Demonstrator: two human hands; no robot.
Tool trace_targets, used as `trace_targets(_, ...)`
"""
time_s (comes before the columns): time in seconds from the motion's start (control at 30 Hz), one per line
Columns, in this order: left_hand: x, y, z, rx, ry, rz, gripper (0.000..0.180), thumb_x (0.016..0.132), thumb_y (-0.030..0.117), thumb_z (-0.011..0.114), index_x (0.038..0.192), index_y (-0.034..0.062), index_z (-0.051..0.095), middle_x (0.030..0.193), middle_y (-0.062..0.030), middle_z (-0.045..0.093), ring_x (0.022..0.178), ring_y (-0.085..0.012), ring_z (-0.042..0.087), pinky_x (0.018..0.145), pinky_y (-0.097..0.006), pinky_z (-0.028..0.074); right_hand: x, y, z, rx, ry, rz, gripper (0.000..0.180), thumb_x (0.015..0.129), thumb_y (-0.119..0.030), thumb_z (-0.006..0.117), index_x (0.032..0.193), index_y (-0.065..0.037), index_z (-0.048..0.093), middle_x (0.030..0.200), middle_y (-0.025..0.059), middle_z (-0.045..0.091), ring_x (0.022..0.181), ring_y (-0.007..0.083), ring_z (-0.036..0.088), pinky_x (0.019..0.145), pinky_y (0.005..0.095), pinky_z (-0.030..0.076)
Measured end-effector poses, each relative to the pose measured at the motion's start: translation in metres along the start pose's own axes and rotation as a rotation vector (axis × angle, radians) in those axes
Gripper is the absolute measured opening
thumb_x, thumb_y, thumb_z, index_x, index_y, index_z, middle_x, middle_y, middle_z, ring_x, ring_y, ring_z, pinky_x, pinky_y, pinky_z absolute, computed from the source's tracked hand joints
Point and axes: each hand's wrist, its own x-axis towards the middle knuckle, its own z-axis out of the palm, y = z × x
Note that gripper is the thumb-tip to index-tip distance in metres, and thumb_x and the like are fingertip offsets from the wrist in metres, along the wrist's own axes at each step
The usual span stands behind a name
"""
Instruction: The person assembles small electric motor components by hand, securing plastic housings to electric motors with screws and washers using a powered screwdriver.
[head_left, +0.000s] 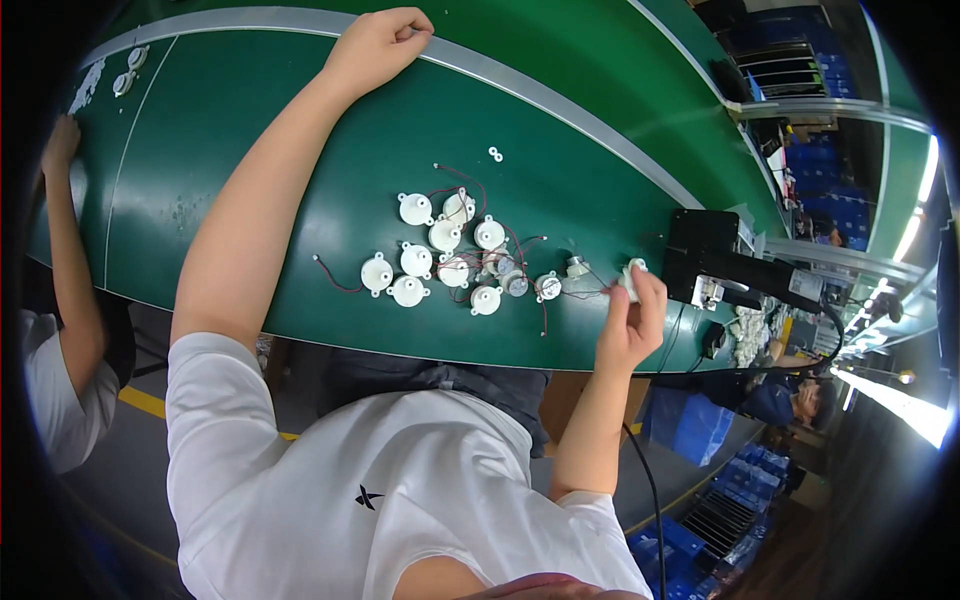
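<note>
Fingertips (640, 275) of the right hand (630, 325) pinch a small white motor part (632, 272) above the green table (250, 150).

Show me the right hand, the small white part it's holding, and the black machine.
right hand (628, 330), head view, back of hand.
small white part (632, 275), head view, top edge.
black machine (708, 250), head view, dark body.

Glossy green belt (300, 190), white plastic housings (416, 260)

The bench (250, 130) is showing plain dark green with a grey edge strip. The motors (440, 250) are looking white, trailing red and black wires (335, 280).
</note>
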Motion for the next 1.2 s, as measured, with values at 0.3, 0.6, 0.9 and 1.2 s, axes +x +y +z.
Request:
trace_targets(0.3,-0.001,0.002,0.001,-0.089,0.013,-0.007,0.016,0.09,0.018,0.064,0.098,0.0047,0.068,0.06,-0.0023,0.052,0.057,-0.0126,0.049,0.057,-0.03,0.041,0.052,-0.02,0.064,0.414,-0.171,-0.073,0.049,0.074,0.018,0.074,0.119,0.007,0.058,0.118,0.0191,0.06,0.105,0.0235,0.064,0.089,0.0333,0.055)
trace_targets(0.6,0.0,0.001,-0.004,-0.077,0.034,-0.029,0.015,0.086,0.018,0.065,0.094,0.0054,0.069,0.072,-0.01,0.063,0.066,-0.0239,0.063,0.061,-0.037,0.049,0.066,-0.021,0.078,0.625,-0.272,-0.09,0.044,0.083,-0.003,0.075,0.124,0.002,0.061,0.119,0.018,0.059,0.108,0.0345,0.066,0.096,0.0488,0.055)
trace_targets(0.9,0.0,0.009,-0.006,-0.112,0.07,-0.017,0.015,0.085,0.019,0.064,0.089,0.0052,0.069,0.079,-0.0156,0.07,0.075,-0.0325,0.069,0.067,-0.042,0.054,0.074,-0.023,0.079,0.916,-0.399,0.171,0.045,0.082,0.008,0.069,0.125,0.002,0.061,0.128,0.0153,0.052,0.09,0.029,0.07,0.078,0.0442,0.061)
trace_targets(1.2,0.0,0.011,-0.008,-0.085,0.084,-0.016,0.017,0.083,0.02,0.062,0.087,0.0053,0.07,0.083,-0.0176,0.07,0.08,-0.0365,0.069,0.071,-0.046,0.054,0.105,-0.002,0.113,0.357,-0.585,0.37,0.046,0.08,0.022,0.06,0.122,0.005,0.062,0.131,0.0145,0.055,0.093,0.0171,0.065,0.071,0.0285,0.056)
